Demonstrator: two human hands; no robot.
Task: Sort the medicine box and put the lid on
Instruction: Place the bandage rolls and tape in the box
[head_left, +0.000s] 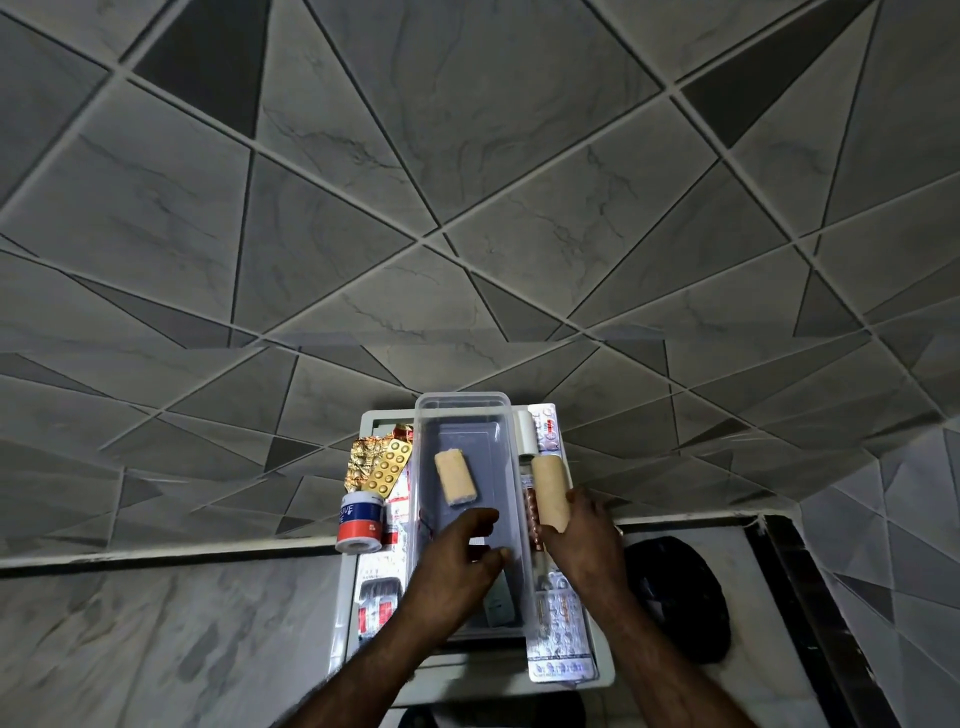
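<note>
A clear plastic medicine box stands on a white tray. Inside the box lies one tan bandage roll. My right hand grips a second tan bandage roll just right of the box's wall. My left hand hovers over the near half of the box, fingers apart and holding nothing. Left of the box lie an orange pill strip, a gold foil strip and a red, white and blue adhesive tape roll. Silver blister strips lie on the right. No lid is visible.
White and red medicine cartons sit at the tray's near left. A white tape roll and a blister strip lie at the far right. A black round object rests right of the tray. Grey tiled walls surround the marble ledge.
</note>
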